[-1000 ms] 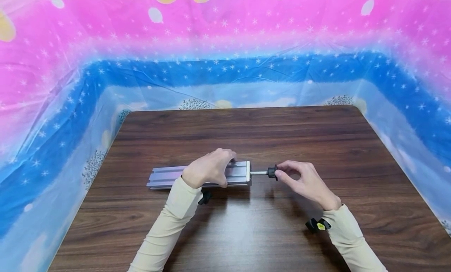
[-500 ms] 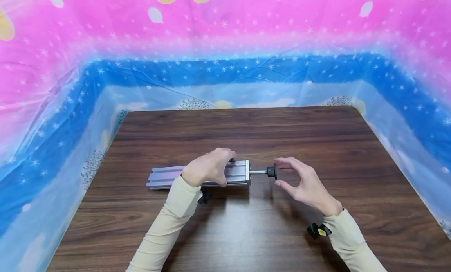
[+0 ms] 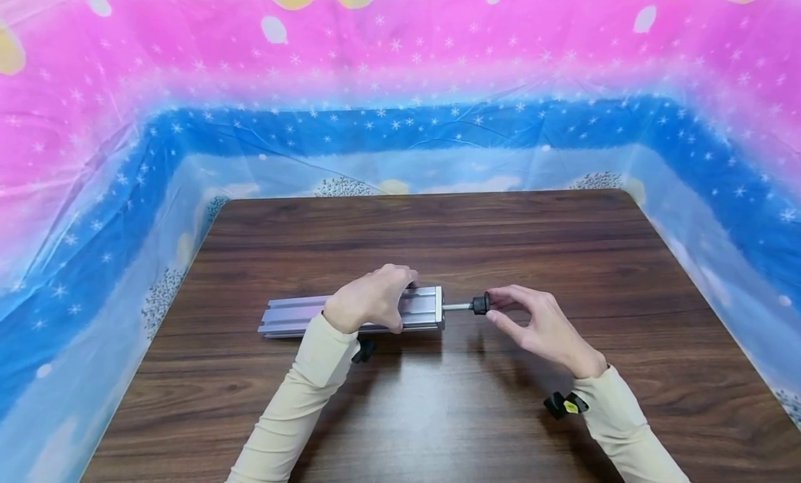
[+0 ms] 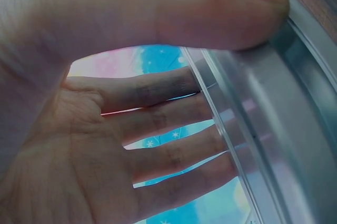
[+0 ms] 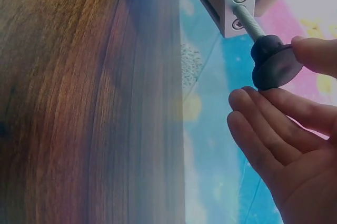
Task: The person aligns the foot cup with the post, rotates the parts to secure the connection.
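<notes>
A silver aluminium profile (image 3: 418, 304) with grooves lies lengthwise on the table in the head view. My left hand (image 3: 369, 299) grips it from above, the thumb on the near side and the fingers over the far side. Two screw heads show on its end plate (image 5: 239, 8) in the right wrist view. From that plate a threaded rod (image 3: 458, 306) sticks out to the right, ending in a black levelling foot (image 5: 276, 66). My right hand (image 3: 541, 323) pinches the foot's round base at its rim between thumb and fingertips.
The brown wood-grain table (image 3: 425, 233) stretches out around the profile. A pink and blue patterned cloth (image 3: 400, 128) hangs behind it and along both sides. A small black device (image 3: 565, 404) sits at the right wrist, another (image 3: 363, 351) at the left.
My right thumb and fingers spread off the levelling foot half a second ago and have closed on its rim again. The left hand keeps its grip on the profile.
</notes>
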The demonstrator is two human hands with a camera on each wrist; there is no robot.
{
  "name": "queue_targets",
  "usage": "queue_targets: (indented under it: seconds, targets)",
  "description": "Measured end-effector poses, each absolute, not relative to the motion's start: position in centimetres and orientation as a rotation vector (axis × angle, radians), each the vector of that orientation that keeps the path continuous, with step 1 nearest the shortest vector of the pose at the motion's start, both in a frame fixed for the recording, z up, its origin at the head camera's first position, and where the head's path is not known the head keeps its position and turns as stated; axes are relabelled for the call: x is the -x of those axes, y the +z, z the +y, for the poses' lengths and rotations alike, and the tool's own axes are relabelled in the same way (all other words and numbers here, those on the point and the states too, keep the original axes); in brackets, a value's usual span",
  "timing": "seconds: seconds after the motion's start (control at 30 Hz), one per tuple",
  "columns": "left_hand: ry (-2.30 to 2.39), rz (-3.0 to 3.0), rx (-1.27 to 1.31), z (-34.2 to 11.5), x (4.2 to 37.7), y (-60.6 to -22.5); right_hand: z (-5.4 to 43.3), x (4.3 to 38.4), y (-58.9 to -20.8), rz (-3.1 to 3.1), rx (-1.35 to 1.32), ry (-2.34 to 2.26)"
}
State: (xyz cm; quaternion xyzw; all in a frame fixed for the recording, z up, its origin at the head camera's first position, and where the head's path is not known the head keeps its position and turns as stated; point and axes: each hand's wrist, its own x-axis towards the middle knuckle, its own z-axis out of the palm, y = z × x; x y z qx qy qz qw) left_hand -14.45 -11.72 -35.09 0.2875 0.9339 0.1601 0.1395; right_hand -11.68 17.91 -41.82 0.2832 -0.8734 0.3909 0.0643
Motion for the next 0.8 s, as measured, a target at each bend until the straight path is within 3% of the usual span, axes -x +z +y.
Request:
queue_targets:
  seconds: [0.5,0.8]
  targets:
    - [0.454,2.689,-0.833,-11.9,14.59,-35.35,17.48,11.82,-41.95,-2.766,-0.736,1.248]
    - [0.444,2.701,-0.831,-12.01,14.55,-35.13,17.57,11.56,-41.89,-2.501,-0.962,1.15]
